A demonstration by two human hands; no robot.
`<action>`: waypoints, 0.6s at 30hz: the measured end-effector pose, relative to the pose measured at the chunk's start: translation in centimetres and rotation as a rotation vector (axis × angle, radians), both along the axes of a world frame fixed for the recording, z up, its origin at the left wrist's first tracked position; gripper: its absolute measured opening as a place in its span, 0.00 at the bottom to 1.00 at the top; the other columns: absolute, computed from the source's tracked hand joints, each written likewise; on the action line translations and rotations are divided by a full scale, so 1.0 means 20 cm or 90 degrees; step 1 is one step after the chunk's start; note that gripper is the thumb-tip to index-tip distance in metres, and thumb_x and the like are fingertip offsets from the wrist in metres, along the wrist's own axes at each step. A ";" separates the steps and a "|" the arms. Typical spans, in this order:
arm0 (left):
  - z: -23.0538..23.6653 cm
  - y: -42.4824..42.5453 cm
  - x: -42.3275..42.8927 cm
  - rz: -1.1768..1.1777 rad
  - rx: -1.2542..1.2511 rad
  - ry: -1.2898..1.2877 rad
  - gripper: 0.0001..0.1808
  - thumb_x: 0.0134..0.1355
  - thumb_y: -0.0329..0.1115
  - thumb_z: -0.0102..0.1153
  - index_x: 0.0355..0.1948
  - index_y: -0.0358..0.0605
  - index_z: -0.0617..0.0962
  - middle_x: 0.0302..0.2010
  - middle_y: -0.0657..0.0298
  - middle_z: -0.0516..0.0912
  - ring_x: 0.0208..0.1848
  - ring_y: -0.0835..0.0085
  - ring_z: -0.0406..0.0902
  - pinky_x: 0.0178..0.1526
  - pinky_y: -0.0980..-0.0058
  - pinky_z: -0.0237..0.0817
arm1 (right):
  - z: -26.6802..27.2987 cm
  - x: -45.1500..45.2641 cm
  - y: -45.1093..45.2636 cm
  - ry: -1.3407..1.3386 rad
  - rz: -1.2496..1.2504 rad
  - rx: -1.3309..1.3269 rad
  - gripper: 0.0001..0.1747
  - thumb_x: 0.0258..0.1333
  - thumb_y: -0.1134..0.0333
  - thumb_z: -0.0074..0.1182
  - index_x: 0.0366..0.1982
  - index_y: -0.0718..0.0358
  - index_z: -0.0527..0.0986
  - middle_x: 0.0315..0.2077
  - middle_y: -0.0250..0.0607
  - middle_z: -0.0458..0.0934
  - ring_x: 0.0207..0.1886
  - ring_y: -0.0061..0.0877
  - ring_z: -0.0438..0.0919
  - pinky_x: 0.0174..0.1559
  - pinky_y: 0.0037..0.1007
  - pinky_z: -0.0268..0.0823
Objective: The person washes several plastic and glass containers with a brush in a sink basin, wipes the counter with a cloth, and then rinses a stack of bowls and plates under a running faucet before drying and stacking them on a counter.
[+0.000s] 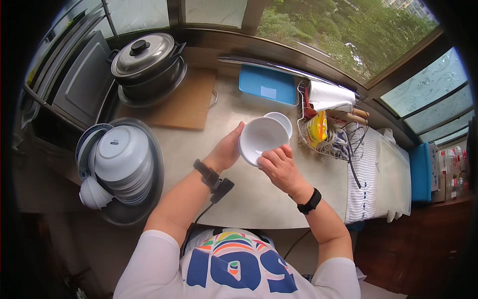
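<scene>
A white bowl is held between my two hands above the counter, its hollow side tipped up toward me. My left hand grips its left side, fingers hidden behind it. At the lower right rim, my right hand has its fingers curled over the edge. Just behind the bowl, a second small white dish shows in part; what it rests on is hidden. To my left, a large metal basin holds a stack of upturned white bowls and plates, with smaller white bowls leaning at its side.
A lidded pot stands on a wooden cutting board. Near the window lie a blue-lidded container and a wire basket beside a paper roll. A white ribbed cloth covers the counter's right end.
</scene>
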State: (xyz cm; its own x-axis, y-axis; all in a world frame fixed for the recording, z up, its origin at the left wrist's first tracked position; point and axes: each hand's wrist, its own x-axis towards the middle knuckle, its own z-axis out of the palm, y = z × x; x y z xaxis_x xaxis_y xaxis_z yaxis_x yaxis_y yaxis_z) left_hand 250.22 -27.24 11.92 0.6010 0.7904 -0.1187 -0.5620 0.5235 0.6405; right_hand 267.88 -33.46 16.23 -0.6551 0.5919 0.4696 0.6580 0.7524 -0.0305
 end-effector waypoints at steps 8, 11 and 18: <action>-0.06 0.36 0.38 0.039 0.045 0.139 0.36 0.60 0.66 0.36 0.49 0.43 0.72 0.46 0.65 0.74 0.51 0.76 0.66 0.57 0.75 0.53 | -0.16 0.25 0.24 -0.009 -0.122 0.066 0.10 0.41 0.73 0.52 0.30 0.54 0.69 0.29 0.28 0.68 0.34 0.23 0.67 0.47 0.28 0.55; -0.12 0.41 0.40 0.080 0.048 0.262 0.40 0.57 0.70 0.35 0.52 0.44 0.71 0.50 0.64 0.72 0.55 0.73 0.63 0.59 0.74 0.51 | -0.23 0.28 0.27 0.004 -0.129 0.051 0.11 0.41 0.73 0.52 0.31 0.54 0.69 0.29 0.28 0.68 0.35 0.23 0.68 0.47 0.28 0.55; -0.13 0.43 0.42 -0.026 0.031 0.161 0.38 0.58 0.69 0.35 0.50 0.44 0.70 0.45 0.64 0.75 0.53 0.75 0.67 0.56 0.73 0.57 | -0.31 0.32 0.33 0.051 -0.125 -0.021 0.18 0.35 0.72 0.60 0.33 0.54 0.68 0.32 0.29 0.70 0.38 0.27 0.69 0.49 0.31 0.55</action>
